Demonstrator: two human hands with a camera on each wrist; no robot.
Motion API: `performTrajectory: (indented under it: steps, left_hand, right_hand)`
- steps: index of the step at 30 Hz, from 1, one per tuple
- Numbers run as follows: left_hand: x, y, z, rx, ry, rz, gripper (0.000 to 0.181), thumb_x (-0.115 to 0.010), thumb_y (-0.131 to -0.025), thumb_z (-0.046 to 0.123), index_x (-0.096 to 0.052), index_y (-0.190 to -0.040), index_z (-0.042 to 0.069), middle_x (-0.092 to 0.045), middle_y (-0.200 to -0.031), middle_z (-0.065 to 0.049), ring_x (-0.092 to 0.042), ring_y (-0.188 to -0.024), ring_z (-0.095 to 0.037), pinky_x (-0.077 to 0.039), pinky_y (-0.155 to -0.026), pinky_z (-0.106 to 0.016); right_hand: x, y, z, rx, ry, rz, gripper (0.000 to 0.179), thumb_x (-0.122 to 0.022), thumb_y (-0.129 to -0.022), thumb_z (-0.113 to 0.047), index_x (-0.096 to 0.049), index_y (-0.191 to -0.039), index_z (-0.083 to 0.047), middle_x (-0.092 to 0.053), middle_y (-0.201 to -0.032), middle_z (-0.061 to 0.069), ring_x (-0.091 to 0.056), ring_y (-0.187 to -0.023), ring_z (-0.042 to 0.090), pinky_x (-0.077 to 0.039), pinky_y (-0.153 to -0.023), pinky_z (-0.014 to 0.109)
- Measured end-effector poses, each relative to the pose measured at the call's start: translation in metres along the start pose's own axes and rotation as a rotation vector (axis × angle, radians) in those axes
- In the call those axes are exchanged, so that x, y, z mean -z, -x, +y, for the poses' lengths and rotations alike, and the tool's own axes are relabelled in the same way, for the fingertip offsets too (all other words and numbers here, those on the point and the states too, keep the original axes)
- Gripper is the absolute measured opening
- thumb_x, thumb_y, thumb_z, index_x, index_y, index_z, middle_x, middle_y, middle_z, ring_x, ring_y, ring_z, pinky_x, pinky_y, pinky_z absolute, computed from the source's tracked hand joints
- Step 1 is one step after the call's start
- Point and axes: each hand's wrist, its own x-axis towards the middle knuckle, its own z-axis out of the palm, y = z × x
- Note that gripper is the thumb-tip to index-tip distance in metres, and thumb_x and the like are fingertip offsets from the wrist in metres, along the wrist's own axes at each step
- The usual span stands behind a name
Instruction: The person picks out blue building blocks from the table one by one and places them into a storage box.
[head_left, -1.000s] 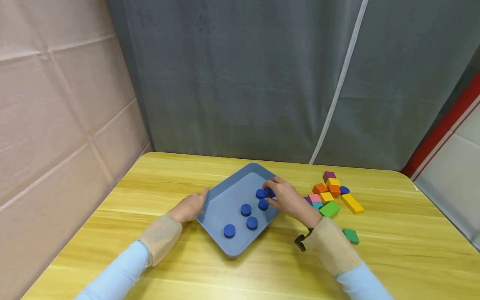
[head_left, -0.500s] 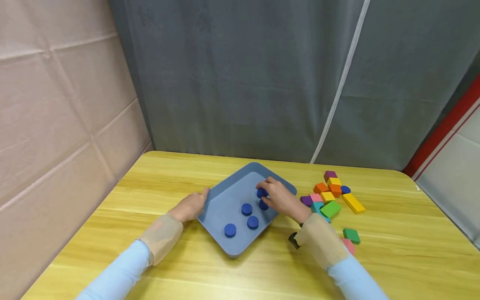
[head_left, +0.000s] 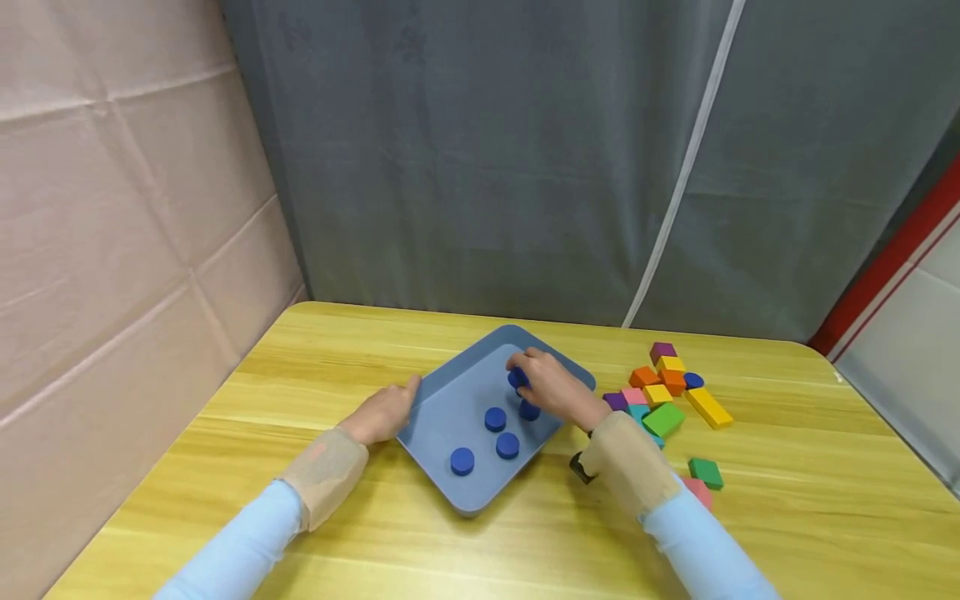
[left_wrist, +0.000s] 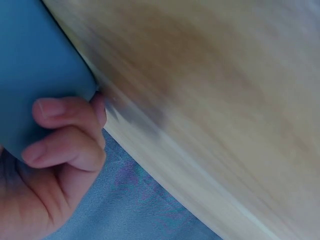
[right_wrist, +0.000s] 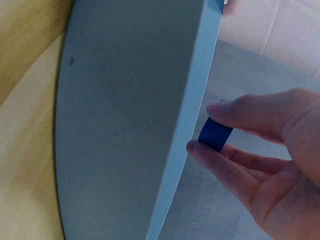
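Note:
A grey-blue tray (head_left: 457,400) sits at an angle on the wooden table. My left hand (head_left: 381,414) grips its left rim; in the left wrist view, curled fingers (left_wrist: 65,145) lie against the tray's outer wall. Over the tray's far right part, my right hand (head_left: 557,390) pinches a blue round block (right_wrist: 216,134) between thumb and fingers. Several more blue round blocks lie spread on the tray floor, including one block (head_left: 462,461) near the front corner and another (head_left: 529,409) just below the right hand. The fingers partly cover what is under the held block.
Right of the tray lies a loose group of coloured blocks, among them a green block (head_left: 663,419), a long yellow block (head_left: 708,408) and a blue round block (head_left: 693,381). A dark green block (head_left: 706,473) lies nearer. A grey curtain (head_left: 480,167) hangs behind the table.
My right hand has moved left and slightly away over the tray, with a blue round block between its fingers. The left hand keeps its hold on the rim.

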Motion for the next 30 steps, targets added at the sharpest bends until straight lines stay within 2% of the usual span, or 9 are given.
performTrajectory:
  steps: [9, 19, 30]
  left_hand:
    - [0.0, 0.0, 0.0, 0.001, -0.002, 0.002, 0.036, -0.055, -0.077, -0.005, -0.038, -0.109, -0.002, -0.05, -0.067, -0.011, -0.051, -0.063, -0.022, -0.043, -0.056, -0.034]
    - [-0.001, -0.001, -0.001, 0.002, -0.008, -0.002, 0.038, -0.056, -0.077, -0.005, -0.038, -0.11, -0.002, -0.05, -0.067, -0.01, -0.052, -0.064, -0.023, -0.043, -0.057, -0.034]
    - [-0.001, -0.002, 0.0, -0.004, -0.012, -0.003, 0.036, -0.056, -0.076, -0.006, -0.038, -0.107, -0.001, -0.049, -0.067, -0.011, -0.051, -0.063, -0.022, -0.043, -0.055, -0.033]
  right_hand:
    - [-0.003, -0.009, -0.003, -0.033, -0.043, -0.089, 0.028, -0.065, -0.076, 0.0, -0.06, -0.104, 0.0, -0.056, -0.091, 0.012, -0.055, -0.077, 0.018, -0.05, -0.066, 0.027]
    - [-0.01, -0.016, -0.008, -0.002, 0.015, -0.137, 0.028, -0.064, -0.075, 0.003, -0.062, -0.103, 0.0, -0.058, -0.092, 0.013, -0.056, -0.083, 0.021, -0.048, -0.072, 0.03]
    - [-0.019, -0.022, -0.007, 0.065, 0.053, -0.128, 0.027, -0.063, -0.073, 0.005, -0.063, -0.1, 0.002, -0.061, -0.09, 0.014, -0.057, -0.087, 0.025, -0.047, -0.075, 0.032]
